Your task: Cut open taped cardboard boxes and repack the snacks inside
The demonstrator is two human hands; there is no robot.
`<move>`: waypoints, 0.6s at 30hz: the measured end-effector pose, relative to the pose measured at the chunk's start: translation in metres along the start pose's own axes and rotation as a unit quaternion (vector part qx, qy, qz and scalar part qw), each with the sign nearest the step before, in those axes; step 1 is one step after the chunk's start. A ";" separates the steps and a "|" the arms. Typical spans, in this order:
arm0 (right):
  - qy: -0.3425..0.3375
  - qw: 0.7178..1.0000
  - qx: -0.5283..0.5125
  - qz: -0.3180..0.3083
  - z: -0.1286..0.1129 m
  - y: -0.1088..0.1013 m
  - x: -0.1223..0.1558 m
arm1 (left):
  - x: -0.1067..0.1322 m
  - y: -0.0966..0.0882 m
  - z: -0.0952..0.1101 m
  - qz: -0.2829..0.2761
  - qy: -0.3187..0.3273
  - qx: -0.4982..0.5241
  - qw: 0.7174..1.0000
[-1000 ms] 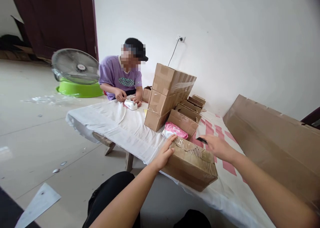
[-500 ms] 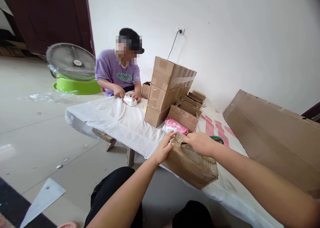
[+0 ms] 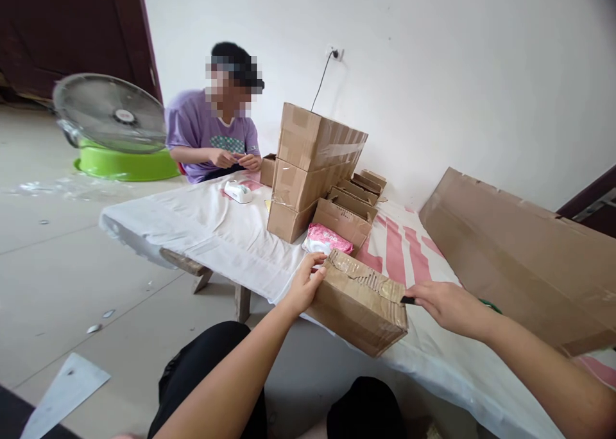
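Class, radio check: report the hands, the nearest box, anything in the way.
Left hand on nearest box, left end. Right hand gripping small dark object by right end. Box top ragged, taped. Pink packet just beyond, blocking neither hand.

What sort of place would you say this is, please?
Probably a makeshift packing room, perhaps in a home or small workshop: taped cardboard boxes are stacked on a cloth-covered table, with a large fan in the background.
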State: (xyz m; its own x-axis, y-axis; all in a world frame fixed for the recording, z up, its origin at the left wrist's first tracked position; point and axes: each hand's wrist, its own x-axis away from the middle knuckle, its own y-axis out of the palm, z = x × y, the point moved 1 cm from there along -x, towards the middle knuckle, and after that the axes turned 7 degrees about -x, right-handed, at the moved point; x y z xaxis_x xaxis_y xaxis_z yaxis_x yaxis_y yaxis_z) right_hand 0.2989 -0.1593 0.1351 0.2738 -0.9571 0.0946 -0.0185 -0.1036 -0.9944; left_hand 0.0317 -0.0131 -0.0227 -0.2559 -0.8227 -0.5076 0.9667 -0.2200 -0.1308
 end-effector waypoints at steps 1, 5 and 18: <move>0.021 0.999 -0.021 0.029 0.009 0.005 0.006 | 0.001 -0.001 0.002 0.006 0.012 -0.023 1.000; 0.141 0.979 -0.096 0.108 0.052 0.053 0.024 | 0.002 -0.005 0.010 0.039 0.069 -0.097 0.992; 0.198 0.951 -0.110 0.212 0.072 0.139 0.006 | 0.006 -0.003 0.009 -0.014 0.086 -0.075 0.993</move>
State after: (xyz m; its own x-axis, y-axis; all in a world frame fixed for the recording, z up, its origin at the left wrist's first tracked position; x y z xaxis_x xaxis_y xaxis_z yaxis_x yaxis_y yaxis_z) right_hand 0.3677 -0.1603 -0.0055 -0.1856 -0.9476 -0.2601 -0.2597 0.3026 -0.9170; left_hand 0.0270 -0.0216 -0.0176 -0.2897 -0.7130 -0.6386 0.9526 -0.1501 -0.2646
